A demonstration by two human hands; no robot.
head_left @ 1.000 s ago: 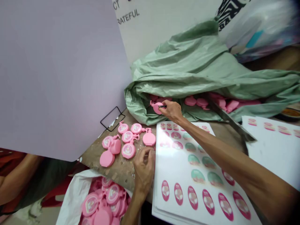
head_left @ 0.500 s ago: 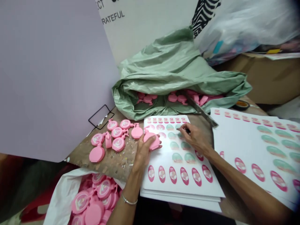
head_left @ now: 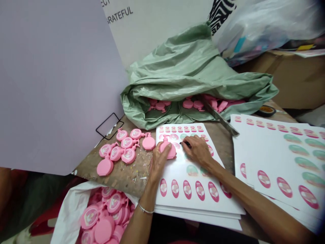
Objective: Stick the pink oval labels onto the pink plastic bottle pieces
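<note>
The person's left hand [head_left: 158, 166], with a thin silver bangle [head_left: 145, 210] at the wrist, curls over a pink plastic bottle-shaped piece [head_left: 167, 150] with a small pump top. Its fingers [head_left: 162, 146] are closed on the piece, holding it against a white printed sticker sheet [head_left: 182, 200]. Half a second earlier the piece sat tilted in the hand near the sheet's left edge. Now it lies further onto the sheet, its pump pointing to 12 o'clock, over the upper rows of labels.

The right hand [head_left: 198, 152] has moved in just beside it, at 3 o'clock, its fingers pinched around a small dark tool [head_left: 185, 144]. The tool's exact kind cannot be told, and its tip is near the pink piece.

At 9 o'clock from the left hand, a cluster of matching pink pieces [head_left: 119, 149] lies on a paint-flecked wooden board [head_left: 132, 183]. At 7 o'clock, a white plastic bag [head_left: 63, 227] holds many more. At 12 o'clock, a crumpled pale green plastic sack [head_left: 188, 64] gapes around further pink pieces [head_left: 188, 104], with a long metal strip [head_left: 219, 117] lying across its edge. At 3 o'clock lies a second stack of white sticker sheets [head_left: 274, 159].
</note>
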